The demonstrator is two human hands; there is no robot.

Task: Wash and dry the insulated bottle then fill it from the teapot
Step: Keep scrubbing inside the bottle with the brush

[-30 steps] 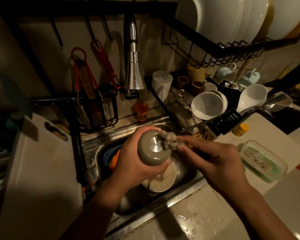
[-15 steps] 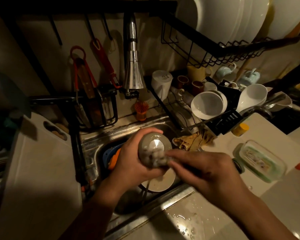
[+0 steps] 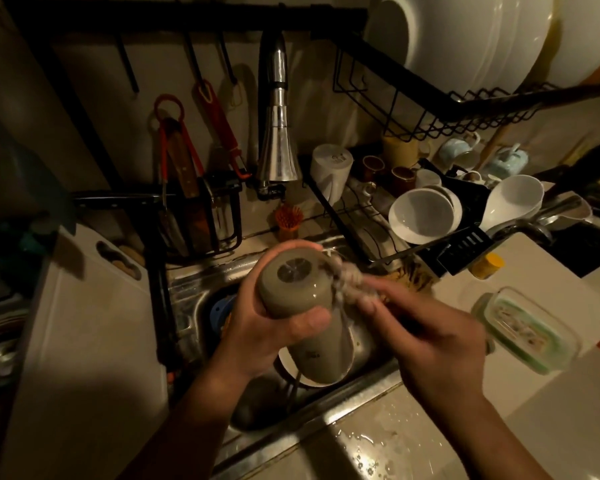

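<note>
The grey-green insulated bottle [image 3: 293, 289] is held over the steel sink [image 3: 187, 292], its flat base with a metal disc turned up toward me. My left hand [image 3: 257, 327] grips its body, thumb across the front. My right hand [image 3: 426, 337] pinches a small pale scrubbing cloth [image 3: 347, 282] against the bottle's right side, near the base. The bottle's mouth points down and is hidden. A pale blue teapot [image 3: 508, 161] stands at the back right, behind the dish rack.
The chrome tap [image 3: 278, 147] hangs just behind the bottle. White bowls [image 3: 423, 216] fill the black dish rack on the right. A lidded glass container [image 3: 523, 330] lies on the wet counter. A white cutting board [image 3: 84, 341] lies left of the sink. Knives and scissors [image 3: 187, 174] stand behind.
My right hand slid the cloth from the bottle's base round to its right side. My left hand tilted the bottle slightly, showing more of its body.
</note>
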